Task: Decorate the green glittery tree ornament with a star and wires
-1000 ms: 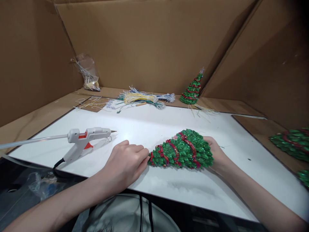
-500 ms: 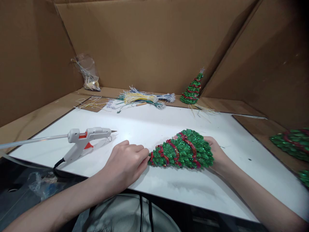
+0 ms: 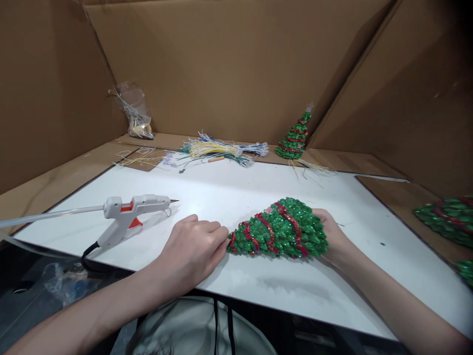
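A glittery green Christmas tree ornament (image 3: 277, 229) with red garland bands lies on its side in the air, just above the white board (image 3: 229, 192). My left hand (image 3: 199, 246) is closed round its narrow tip, which the fingers hide. At the wide base, my right hand (image 3: 330, 234) grips the tree from behind and below; most of its fingers are out of sight. To the left of my left hand rests a white hot glue gun (image 3: 138, 207) with an orange trigger, a clear glue stick (image 3: 55, 216) running out of its back.
Bundled wires (image 3: 221, 148) in yellow, green and blue lie at the back. Behind stands another decorated tree (image 3: 294, 138); more green trees (image 3: 449, 219) sit at the right edge. A plastic bag (image 3: 135, 111) leans at the back left. Cardboard walls (image 3: 236, 69) enclose the board.
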Tool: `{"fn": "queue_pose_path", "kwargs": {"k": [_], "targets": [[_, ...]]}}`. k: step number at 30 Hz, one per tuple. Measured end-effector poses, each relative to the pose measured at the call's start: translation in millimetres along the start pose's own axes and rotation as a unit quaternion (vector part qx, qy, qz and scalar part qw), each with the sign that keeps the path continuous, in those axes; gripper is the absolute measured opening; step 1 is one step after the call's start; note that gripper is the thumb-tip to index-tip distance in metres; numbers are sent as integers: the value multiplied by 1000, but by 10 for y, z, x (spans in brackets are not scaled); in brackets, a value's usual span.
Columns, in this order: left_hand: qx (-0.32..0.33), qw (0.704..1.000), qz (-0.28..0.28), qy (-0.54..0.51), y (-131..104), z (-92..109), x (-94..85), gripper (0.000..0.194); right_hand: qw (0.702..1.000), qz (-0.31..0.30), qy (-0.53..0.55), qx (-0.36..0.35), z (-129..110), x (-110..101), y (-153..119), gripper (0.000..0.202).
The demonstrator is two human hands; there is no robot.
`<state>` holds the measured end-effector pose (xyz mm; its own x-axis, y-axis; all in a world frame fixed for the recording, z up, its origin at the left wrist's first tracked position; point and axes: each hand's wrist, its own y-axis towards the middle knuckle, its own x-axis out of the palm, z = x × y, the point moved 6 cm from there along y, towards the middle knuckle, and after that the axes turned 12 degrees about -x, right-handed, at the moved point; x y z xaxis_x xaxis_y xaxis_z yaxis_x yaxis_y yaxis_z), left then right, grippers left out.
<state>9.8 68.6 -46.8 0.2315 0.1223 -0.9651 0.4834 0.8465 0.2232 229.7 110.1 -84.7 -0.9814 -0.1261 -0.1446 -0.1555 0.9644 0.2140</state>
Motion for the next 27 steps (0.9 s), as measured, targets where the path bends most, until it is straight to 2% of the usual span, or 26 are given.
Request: {"fn": "queue_pose_path", "kwargs": {"k": [6,17,27], "targets": [[-1,1000,-1,-5,4,4,4,23,999,5,29,12,16,-1,2,17],[-4,1000,-4,-4,0,3,5,23,1000,-3,19,22,49,-16,-18,15],[-4,1000,1,-14,-1,-24,16,23,1000,-5,3,-9,-17,9,-4,19]]}}
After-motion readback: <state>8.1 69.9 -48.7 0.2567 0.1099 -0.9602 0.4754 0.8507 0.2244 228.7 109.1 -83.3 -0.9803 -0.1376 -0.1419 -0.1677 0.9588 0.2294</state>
